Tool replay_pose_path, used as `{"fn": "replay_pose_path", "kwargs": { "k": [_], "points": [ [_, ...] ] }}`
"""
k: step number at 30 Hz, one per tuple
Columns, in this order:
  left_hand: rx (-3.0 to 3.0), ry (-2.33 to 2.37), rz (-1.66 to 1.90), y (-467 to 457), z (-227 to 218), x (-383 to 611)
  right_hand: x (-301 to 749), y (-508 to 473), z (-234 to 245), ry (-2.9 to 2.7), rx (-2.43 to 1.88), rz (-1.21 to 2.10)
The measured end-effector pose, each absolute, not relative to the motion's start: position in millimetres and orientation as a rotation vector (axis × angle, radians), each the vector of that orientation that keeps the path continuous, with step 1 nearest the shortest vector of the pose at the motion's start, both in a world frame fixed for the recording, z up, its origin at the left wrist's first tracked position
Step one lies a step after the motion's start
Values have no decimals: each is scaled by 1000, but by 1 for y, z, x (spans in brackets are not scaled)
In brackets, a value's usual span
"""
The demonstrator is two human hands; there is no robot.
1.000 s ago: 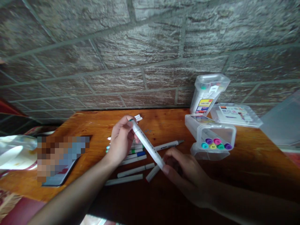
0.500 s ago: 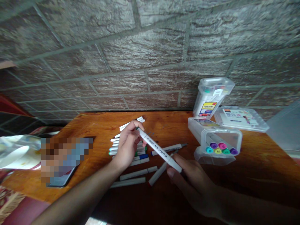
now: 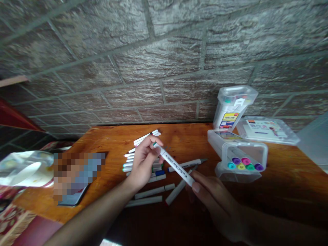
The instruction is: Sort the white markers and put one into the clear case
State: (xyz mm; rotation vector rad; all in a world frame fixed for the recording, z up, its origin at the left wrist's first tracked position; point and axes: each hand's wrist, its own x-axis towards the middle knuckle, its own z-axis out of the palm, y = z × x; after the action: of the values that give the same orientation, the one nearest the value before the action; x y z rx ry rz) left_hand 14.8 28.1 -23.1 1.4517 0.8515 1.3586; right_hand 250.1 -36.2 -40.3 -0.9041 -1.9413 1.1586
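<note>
Both of my hands hold one white marker (image 3: 175,165) slanted above the wooden table (image 3: 115,136). My left hand (image 3: 142,163) pinches its upper end, where a green tip shows. My right hand (image 3: 211,196) grips its lower end with closed fingers. Under and behind my left hand lie several loose white markers (image 3: 151,191), some with coloured bands. One marker with a grey tip (image 3: 189,164) lies just right of the held one.
A clear case (image 3: 239,160) lying on its side shows several coloured marker caps at the right. An upright clear case (image 3: 232,107) and a flat lidded box (image 3: 268,126) stand behind it by the brick wall. A dark flat object (image 3: 74,200) and a plastic bag (image 3: 23,167) lie left.
The held marker has tilted lower and shifted a little right and down the table with both hands. The camera view has drifted slightly; the loose markers have stayed where they lay.
</note>
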Motion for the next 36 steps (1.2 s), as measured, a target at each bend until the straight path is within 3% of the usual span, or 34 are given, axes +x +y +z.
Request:
{"fn": "replay_pose_path", "kwargs": {
  "k": [13,24,36],
  "points": [
    [1755,735,944,9,-4,25,243,-30,-32,-2043,-865,1027],
    [1954,645,471,17,3,22,237,-39,-50,-1610,-831,1162],
    [1740,619,436,32,7,10,243,-39,-45,-1521,-881,1239]
  ]
}}
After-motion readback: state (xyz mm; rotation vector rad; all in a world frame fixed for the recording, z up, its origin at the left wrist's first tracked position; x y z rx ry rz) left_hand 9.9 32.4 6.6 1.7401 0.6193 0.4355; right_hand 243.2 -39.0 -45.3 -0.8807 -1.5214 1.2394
